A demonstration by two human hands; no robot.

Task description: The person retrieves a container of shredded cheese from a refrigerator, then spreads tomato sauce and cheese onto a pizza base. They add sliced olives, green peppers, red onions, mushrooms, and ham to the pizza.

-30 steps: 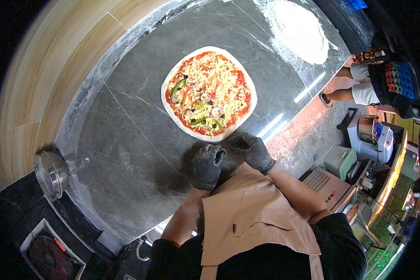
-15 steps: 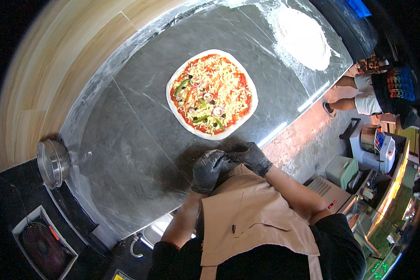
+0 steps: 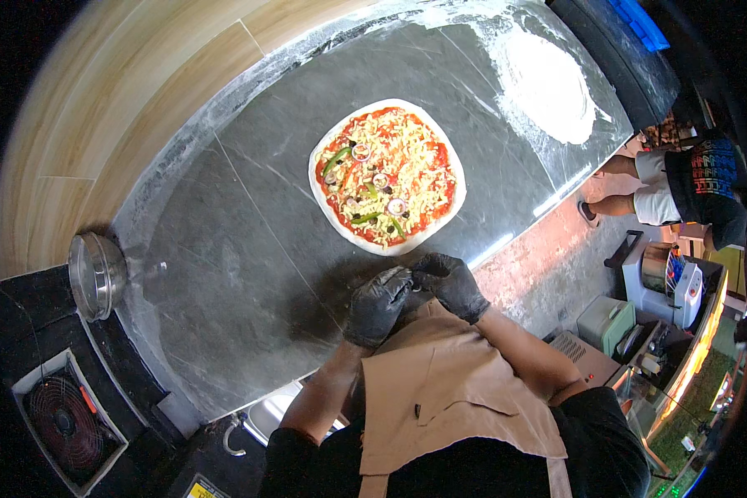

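An unbaked pizza [image 3: 415, 195] lies on the grey stone counter [image 3: 216, 282], spread with red sauce and shredded cheese. Green pepper strips, onion rings and black olive pieces sit mostly on its left and lower parts. Just below its near edge are both my hands, in black gloves. My left hand [image 3: 378, 307] has its fingers curled and pinched together. Touching it at the fingertips, my right hand [image 3: 452, 286] is bent inward with its fingers closed. Something small and pale seems to be between them, too small to name.
A heap of white flour [image 3: 548, 87] covers the counter's far right. Stacked metal bowls [image 3: 97, 276] stand at the left edge, above a fan [image 3: 66, 423]. Beyond the right edge are a person [image 3: 664, 183], a stand mixer [image 3: 668, 278] and a green box [image 3: 606, 324].
The view has shifted slightly, so the pizza and counter sit a little lower and farther right. My hands stay together near the pizza, the right one turned a little more with its fingers curled.
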